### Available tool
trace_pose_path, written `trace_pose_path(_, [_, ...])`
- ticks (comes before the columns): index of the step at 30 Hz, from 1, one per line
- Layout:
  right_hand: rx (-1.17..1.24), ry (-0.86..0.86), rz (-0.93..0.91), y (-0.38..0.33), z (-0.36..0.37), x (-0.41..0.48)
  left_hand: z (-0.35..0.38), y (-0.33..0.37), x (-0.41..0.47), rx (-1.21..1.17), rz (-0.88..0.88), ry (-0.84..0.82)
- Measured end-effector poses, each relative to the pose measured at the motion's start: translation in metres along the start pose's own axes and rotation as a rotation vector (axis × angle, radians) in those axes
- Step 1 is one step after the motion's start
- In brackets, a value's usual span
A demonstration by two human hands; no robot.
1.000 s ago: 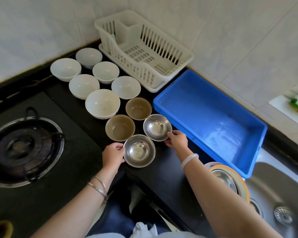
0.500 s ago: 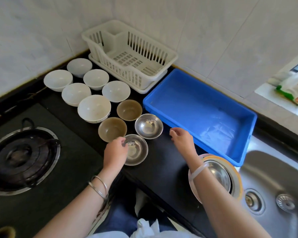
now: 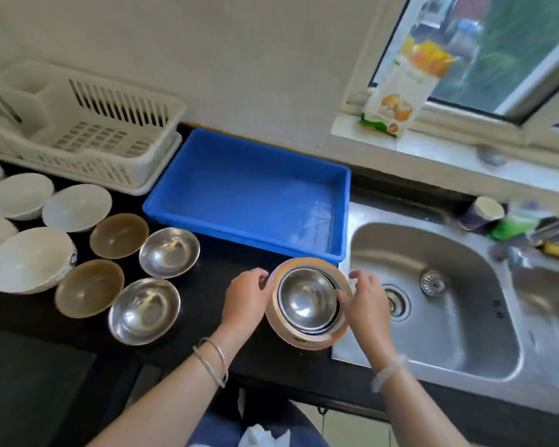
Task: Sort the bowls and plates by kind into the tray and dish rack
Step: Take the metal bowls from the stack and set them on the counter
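Observation:
A stack of orange-rimmed plates (image 3: 304,343) with steel bowls (image 3: 305,298) nested on top sits on the counter edge beside the sink. My left hand (image 3: 247,295) grips the stack's left rim and my right hand (image 3: 365,301) grips its right rim, thumb over the bowl's edge. Behind it lies the blue tray (image 3: 239,240), with nothing in it. The white dish rack (image 3: 88,162) at the back left also holds nothing. Left of my hands stand two steel bowls (image 3: 169,252), two brown bowls (image 3: 89,288) and several white bowls (image 3: 29,259).
A steel sink (image 3: 433,317) lies directly right of the stack. A carton (image 3: 400,79) stands on the window sill, and a cup (image 3: 481,212) and sponges sit behind the sink. The black counter's front edge runs just below my wrists.
My view swung right. Both hands left the two steel bowls on the counter and moved right onto the plate-and-bowl stack beside the sink.

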State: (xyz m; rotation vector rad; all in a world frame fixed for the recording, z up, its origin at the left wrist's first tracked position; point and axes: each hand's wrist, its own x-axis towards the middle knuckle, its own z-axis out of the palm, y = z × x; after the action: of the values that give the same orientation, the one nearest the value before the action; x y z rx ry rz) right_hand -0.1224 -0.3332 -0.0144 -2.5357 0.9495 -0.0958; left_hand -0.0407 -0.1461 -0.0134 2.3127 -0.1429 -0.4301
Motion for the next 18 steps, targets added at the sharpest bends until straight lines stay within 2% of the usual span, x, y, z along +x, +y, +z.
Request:
trace_pose_path(6, [0.048,-0.079,0.095,0.003,0.019,-0.003,0.027,0.005,0.003,-0.017,-0.03,-0.122])
trace_pose_path(18, [0.033,-0.117,0.083,0.007,0.014,0.004,0.033,0.003,0.009,-0.035,-0.078,-0.135])
